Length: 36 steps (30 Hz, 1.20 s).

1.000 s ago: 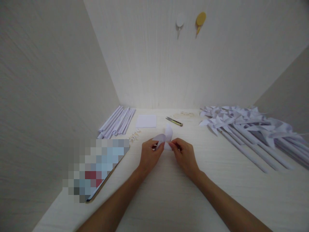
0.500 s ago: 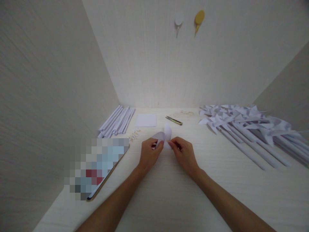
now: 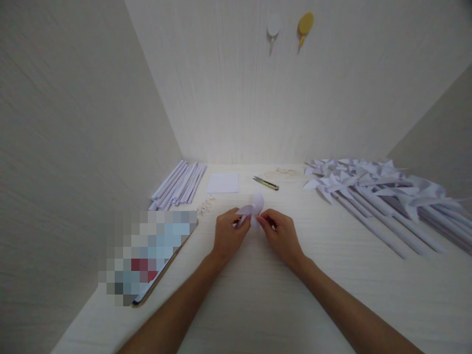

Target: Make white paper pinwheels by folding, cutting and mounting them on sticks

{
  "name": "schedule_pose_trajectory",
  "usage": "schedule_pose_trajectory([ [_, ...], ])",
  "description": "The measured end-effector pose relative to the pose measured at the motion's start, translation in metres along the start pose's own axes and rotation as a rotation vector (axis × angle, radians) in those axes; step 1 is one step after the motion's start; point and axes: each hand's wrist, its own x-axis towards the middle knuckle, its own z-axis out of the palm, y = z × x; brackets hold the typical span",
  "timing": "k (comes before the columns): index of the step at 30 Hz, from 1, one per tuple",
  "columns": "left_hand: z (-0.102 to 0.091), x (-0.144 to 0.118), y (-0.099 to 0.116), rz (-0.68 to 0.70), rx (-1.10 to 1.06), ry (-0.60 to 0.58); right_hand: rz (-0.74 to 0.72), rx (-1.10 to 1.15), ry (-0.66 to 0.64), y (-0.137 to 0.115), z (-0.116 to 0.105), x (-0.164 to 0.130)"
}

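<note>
Between my hands is a white paper pinwheel head (image 3: 258, 202), its blades curled up and folded inward. My left hand (image 3: 230, 231) is closed, thumb and fingers pinching the paper near its centre. From the other side my right hand (image 3: 279, 231) pinches it with thumb and index finger, the fingertips close to the left thumb. The centre of the paper is partly hidden by the fingertips. Just beyond lie a square stack of white paper (image 3: 223, 183) and thread snips (image 3: 265, 183) with pale yellow-green handles.
Rolled paper sticks (image 3: 180, 184) lie at the back left, near small white pieces (image 3: 205, 205). A phone-like device (image 3: 162, 265), its screen blurred out, rests at left. Finished paper pinwheels (image 3: 372, 191) on sticks are piled at right. Wall hooks, one yellow (image 3: 306, 23), hang behind.
The paper blades have shifted: the left one is folded flatter towards the middle and the upright one has curled rounder. Both hands stay almost in place, still pinching.
</note>
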Motion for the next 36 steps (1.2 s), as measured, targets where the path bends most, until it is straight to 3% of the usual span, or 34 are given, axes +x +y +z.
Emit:
schedule_pose_trajectory([
  [6, -0.0009, -0.0004, -0.0015, 0.042, 0.045, -0.009, -0.11, -0.073, -0.009, -0.0016, 0.0012, -0.0043],
  [12, -0.001, -0.0006, -0.0016, 0.101, 0.076, -0.02, 0.151, 0.098, -0.044, -0.0044, 0.0012, -0.0007],
  [19, -0.0002, -0.0014, -0.002, 0.144, 0.105, -0.006, -0.201, -0.223, -0.03, -0.0052, -0.0043, -0.0051],
  [21, -0.0003, -0.0018, -0.0019, 0.167, 0.1, -0.014, -0.153, -0.188, -0.029, -0.0064, -0.0041, -0.0038],
  [26, -0.0006, -0.0027, -0.0029, 0.206, 0.085, -0.041, 0.239, 0.202, -0.107, -0.0059, -0.0011, 0.0031],
  [28, -0.0009, -0.0026, -0.003, 0.197, 0.1, -0.041, 0.221, 0.198, -0.096, -0.0053, -0.0021, 0.0027],
  [31, -0.0018, -0.0021, -0.0032, 0.181, 0.115, -0.03, -0.03, -0.012, -0.047, -0.0069, -0.0057, -0.0006],
  [33, -0.0023, -0.0018, -0.0035, 0.182, 0.116, -0.019, -0.114, -0.075, -0.043, -0.0082, -0.0064, -0.0012],
  [36, -0.0024, -0.0015, -0.004, 0.18, 0.123, -0.022, 0.113, 0.107, -0.083, -0.0075, -0.003, 0.0023],
])
